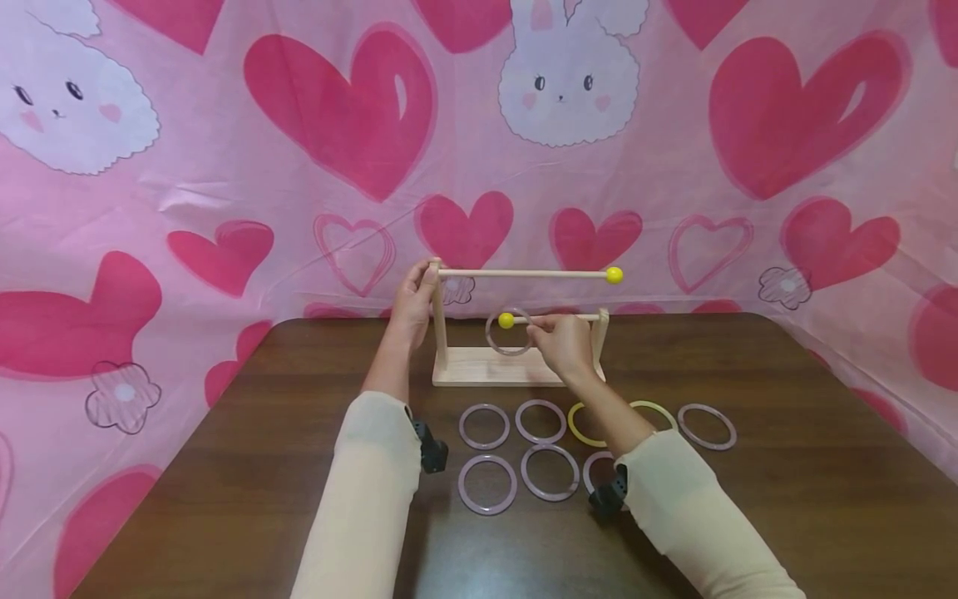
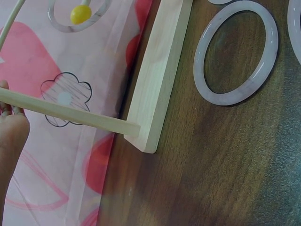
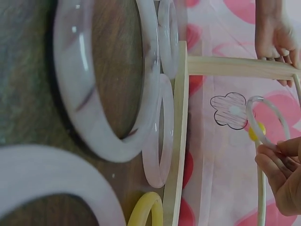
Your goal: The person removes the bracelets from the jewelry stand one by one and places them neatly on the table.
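A wooden bangle stand (image 1: pixel 494 367) has two posts, each with a rod tipped by a yellow ball. At the top of its left post, my left hand (image 1: pixel 413 306) grips the wood, fingers behind it. My right hand (image 1: pixel 563 343) pinches a pale, translucent bangle (image 3: pixel 274 109) by its edge, beside the ball end of the lower rod. In the head view the lower yellow ball (image 1: pixel 506 320) appears within the ring's outline; I cannot tell whether the ring is over it. The upper rod (image 1: pixel 524 274) carries no bangle.
Several pale purple bangles (image 1: pixel 487 485) lie flat in two rows on the dark wooden table (image 1: pixel 247 499), before the stand. Two yellow bangles (image 1: pixel 654 405) lie partly hidden by my right arm. A pink heart-patterned cloth (image 1: pixel 464 166) hangs behind the table.
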Motion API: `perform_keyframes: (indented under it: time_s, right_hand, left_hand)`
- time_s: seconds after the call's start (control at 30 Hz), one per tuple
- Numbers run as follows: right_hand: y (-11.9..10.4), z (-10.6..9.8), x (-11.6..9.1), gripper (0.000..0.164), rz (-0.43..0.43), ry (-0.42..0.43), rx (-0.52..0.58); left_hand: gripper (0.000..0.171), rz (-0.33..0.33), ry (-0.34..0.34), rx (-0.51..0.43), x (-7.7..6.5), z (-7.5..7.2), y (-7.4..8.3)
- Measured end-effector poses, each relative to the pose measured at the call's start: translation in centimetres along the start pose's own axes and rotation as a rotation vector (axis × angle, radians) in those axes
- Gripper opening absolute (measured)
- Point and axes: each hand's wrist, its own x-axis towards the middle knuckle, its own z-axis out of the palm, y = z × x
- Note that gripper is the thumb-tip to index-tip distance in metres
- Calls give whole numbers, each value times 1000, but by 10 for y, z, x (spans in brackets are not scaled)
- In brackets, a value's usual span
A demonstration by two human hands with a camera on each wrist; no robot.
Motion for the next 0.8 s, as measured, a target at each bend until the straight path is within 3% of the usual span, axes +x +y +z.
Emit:
perform_keyframes:
  time_s: [0.13, 0.47, 0.8]
  right_hand:
    - [0, -2, -1, 12, 42, -17, 47]
    - [-9, -11, -6, 16, 191, -121, 369]
    - [-8, -19, -11, 18, 204, -158, 426]
  left_hand:
    - [20, 5, 0, -5, 1, 0, -1]
    - [12, 6, 0, -26, 0, 0, -1]
    - [25, -36, 30, 20, 0, 1, 1]
